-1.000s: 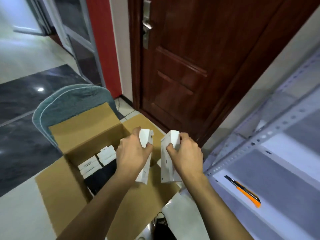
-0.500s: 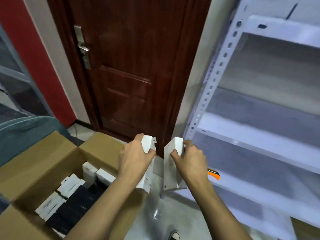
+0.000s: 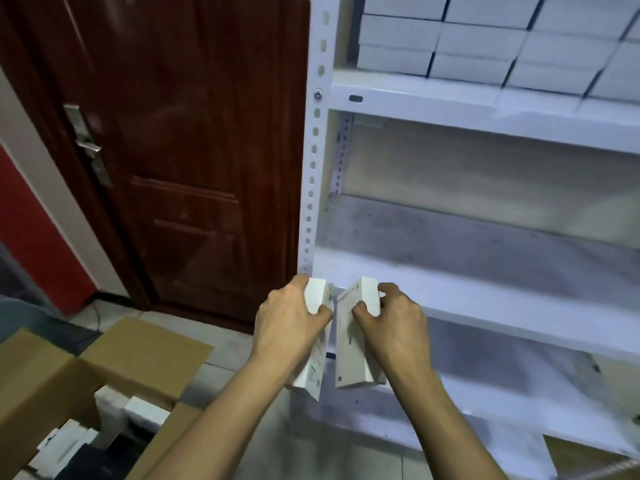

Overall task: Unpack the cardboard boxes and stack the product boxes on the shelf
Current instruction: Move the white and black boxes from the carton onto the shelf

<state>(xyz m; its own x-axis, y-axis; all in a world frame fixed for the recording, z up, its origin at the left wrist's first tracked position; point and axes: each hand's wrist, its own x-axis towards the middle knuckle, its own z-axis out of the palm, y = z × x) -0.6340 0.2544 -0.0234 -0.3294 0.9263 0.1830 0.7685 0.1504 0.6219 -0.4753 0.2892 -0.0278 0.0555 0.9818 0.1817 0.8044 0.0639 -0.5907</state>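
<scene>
My left hand (image 3: 289, 322) grips a white product box (image 3: 317, 296) by its top end, and the box hangs upright. My right hand (image 3: 394, 327) grips a second white product box (image 3: 351, 355) the same way, right beside the first. Both boxes hang in front of the left post of the white metal shelf (image 3: 311, 168), level with its middle board (image 3: 467, 292). The open cardboard box (image 3: 114, 362) sits on the floor at the lower left, with more white product boxes (image 3: 131, 410) inside.
Rows of white product boxes (image 3: 485, 39) fill the upper shelf board at the top right. A dark wooden door (image 3: 180, 150) stands left of the shelf post. The middle board holds nothing in view. A cardboard piece (image 3: 585, 459) lies at the bottom right.
My view has swung right and up from the cardboard box to the shelf. Both hands have carried their boxes along, and the upper shelf rows have come into sight.
</scene>
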